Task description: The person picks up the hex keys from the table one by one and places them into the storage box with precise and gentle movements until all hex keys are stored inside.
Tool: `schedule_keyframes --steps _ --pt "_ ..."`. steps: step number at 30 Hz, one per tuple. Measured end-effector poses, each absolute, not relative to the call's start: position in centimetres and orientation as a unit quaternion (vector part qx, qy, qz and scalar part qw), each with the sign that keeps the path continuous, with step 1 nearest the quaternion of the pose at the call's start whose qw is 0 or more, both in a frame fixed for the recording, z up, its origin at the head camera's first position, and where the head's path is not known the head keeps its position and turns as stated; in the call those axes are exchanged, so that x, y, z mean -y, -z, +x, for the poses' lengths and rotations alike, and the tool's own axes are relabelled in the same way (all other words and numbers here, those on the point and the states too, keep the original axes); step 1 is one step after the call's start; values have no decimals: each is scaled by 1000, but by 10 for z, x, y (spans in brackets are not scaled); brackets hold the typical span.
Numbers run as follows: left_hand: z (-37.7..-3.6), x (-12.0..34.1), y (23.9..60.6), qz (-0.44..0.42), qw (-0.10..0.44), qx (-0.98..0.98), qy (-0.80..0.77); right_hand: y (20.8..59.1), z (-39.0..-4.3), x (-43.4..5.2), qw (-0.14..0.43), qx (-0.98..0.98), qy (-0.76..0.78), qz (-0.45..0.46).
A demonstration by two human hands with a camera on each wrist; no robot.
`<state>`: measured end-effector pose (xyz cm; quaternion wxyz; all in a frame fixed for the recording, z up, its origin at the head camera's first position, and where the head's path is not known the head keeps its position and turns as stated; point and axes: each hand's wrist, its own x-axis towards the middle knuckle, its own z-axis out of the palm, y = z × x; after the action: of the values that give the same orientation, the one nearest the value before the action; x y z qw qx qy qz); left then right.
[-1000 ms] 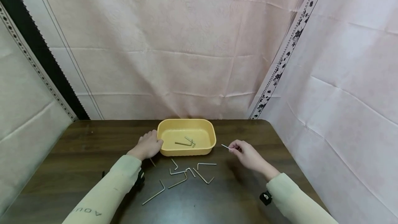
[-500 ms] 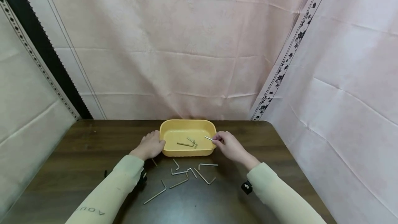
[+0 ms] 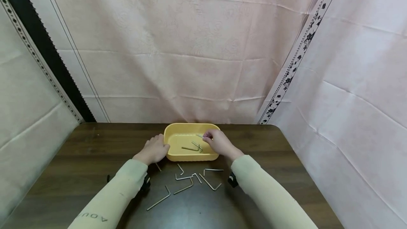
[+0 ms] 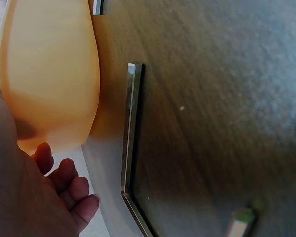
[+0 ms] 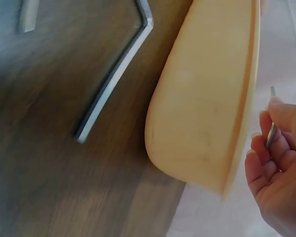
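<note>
Hex key [image 3: 200, 136] pinched in the fingertips of your right hand [image 3: 217, 142], held over the yellow tray [image 3: 178, 129], above two keys [image 3: 192, 147] lying inside. Your left hand [image 3: 153, 150] rests against the tray's left wall, fingers loosely curled, gripping nothing. More keys [image 3: 187, 180] lie scattered on the dark table [image 3: 79, 154] in front of the tray.

Person, two bare hands: left hand [image 3: 153, 150], right hand [image 3: 219, 142]. Long pale cream sleeves reaching both wrists; dark lettering along left forearm; small black device strapped under each wrist.
</note>
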<state>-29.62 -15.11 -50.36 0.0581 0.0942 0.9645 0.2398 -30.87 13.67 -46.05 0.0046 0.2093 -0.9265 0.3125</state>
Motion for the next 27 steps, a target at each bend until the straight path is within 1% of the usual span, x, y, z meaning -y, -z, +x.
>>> schedule_keyframes --steps 4,12,16,21,27 --pt "-296 153 502 98 56 -965 -235 464 -319 -128 1 932 -315 179" --pt "-296 152 503 103 50 -964 -241 468 -326 -119 -23 938 -304 162" --pt "-296 150 505 104 49 -965 -238 473 -329 -117 -34 949 -275 149" --pt "-295 149 504 95 42 -967 -233 480 -335 -114 -28 960 -231 153" --pt "-296 151 504 96 46 -968 -228 482 -337 -111 -21 969 -178 169"
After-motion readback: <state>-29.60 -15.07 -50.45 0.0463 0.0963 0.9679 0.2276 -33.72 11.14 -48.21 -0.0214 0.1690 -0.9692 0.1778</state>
